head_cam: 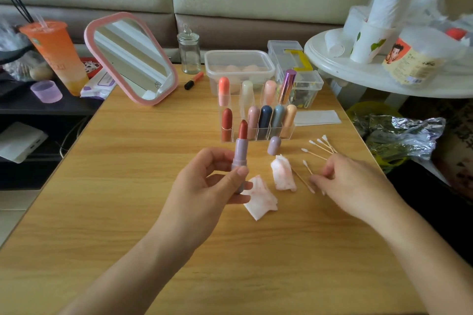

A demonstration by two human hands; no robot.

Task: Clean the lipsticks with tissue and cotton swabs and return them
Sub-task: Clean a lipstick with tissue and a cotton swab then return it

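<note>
One uncapped lipstick [241,147] stands gripped in the left hand [204,186]; the right hand [353,184] reaches a cotton swab [303,181], grasp indiscernible; next, probably, swab meets tube.

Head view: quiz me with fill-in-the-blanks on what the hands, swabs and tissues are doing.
The left hand holds an uncapped ____.
A lilac cap stands on the ____.
The right hand reaches for a cotton ____.
____ used tissues lie between the hands.
Missing: lipstick; table; swab; two.

Pink mirror [133,58], orange drink [57,56], jar [189,54]
</note>
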